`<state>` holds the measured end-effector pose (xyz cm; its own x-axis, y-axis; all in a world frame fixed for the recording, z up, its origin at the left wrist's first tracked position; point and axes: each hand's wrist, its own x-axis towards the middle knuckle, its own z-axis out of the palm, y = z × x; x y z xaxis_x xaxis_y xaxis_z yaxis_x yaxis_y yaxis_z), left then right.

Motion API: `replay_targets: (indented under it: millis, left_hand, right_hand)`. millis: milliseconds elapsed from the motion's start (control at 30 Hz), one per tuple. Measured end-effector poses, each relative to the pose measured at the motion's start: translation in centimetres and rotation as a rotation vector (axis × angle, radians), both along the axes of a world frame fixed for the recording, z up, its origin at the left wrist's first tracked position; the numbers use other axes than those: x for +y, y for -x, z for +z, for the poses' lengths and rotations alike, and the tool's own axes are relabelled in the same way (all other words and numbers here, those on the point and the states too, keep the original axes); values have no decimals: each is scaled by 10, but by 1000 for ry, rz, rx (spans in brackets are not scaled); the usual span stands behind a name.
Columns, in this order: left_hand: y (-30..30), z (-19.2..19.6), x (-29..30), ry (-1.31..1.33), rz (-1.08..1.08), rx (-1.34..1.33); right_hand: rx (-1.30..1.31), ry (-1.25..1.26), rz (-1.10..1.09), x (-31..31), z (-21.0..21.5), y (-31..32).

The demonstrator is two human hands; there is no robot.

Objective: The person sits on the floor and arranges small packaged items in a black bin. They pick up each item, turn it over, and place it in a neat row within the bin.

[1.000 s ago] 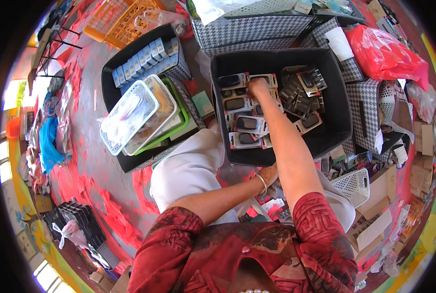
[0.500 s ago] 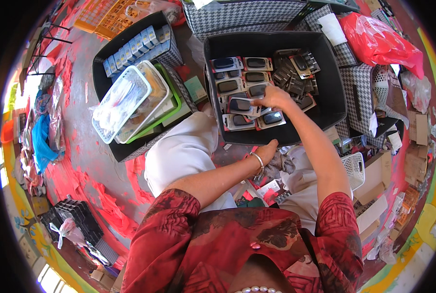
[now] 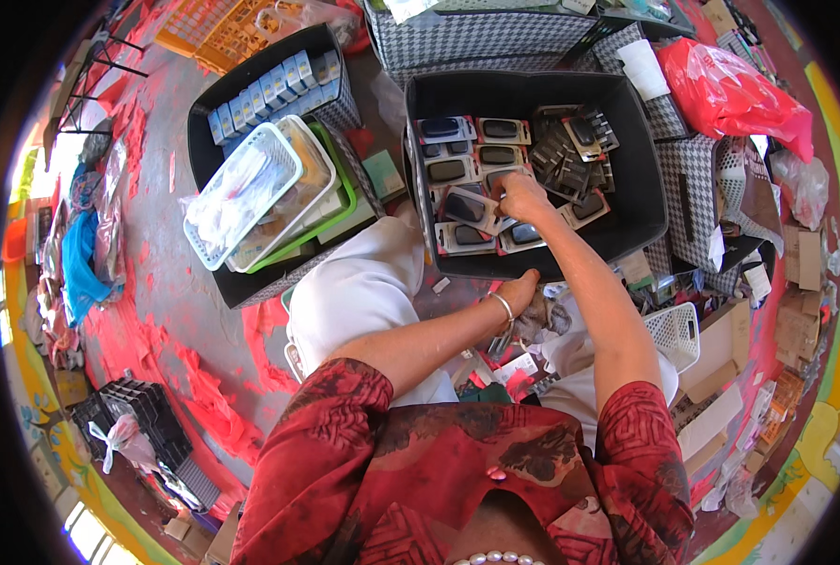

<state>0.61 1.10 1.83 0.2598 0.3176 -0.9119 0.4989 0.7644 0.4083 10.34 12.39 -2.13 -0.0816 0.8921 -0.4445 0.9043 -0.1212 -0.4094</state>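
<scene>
In front of me stands a black-lined fabric box point(image 3: 627, 221). Neat rows of carded blister packs point(image 3: 449, 170), each with a dark rounded piece, fill its left side. On the right lies a loose heap of dark flat cards point(image 3: 561, 162). My right hand point(image 3: 523, 199) reaches into the box, fingers closed at the right edge of a tilted blister pack point(image 3: 469, 209) on top of the rows; the fingertips are partly hidden. Below, my left hand point(image 3: 517, 290) grips the box's near rim, a bangle on its wrist.
To the left, another box point(image 3: 203, 179) holds blue-and-white cartons point(image 3: 260, 94) and stacked plastic baskets point(image 3: 293, 174). A red plastic bag point(image 3: 735, 94) lies upper right over checked boxes point(image 3: 693, 179). A white basket point(image 3: 676, 334) is near my right knee. An orange crate point(image 3: 213, 38) stands far left.
The pack by my right hand has turned, its right end now lower. My right hand has shifted slightly and its fingers are more bent. My left hand stays at the rim.
</scene>
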Motion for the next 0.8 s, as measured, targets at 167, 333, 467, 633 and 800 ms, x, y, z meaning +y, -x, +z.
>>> replay_targets:
  millis: [167,333,467,633,800]
  left_hand:
    - [2,2,-1,12,27,-52]
    - [5,14,2,91,65,-77]
    - [1,7,2,69,13,-8]
    - [1,-14,-7,-51,-33,-206]
    - [4,-4,-4,44,-31,-202]
  right_hand:
    - [578,157,-220,4,2,-17]
    - [874,-13,-620,26,15,-36]
    - [874,-14,-808,49,-6,-16]
    - [716,9,-831,65,-49,22]
    - [742,65,-714,71,-58,21]
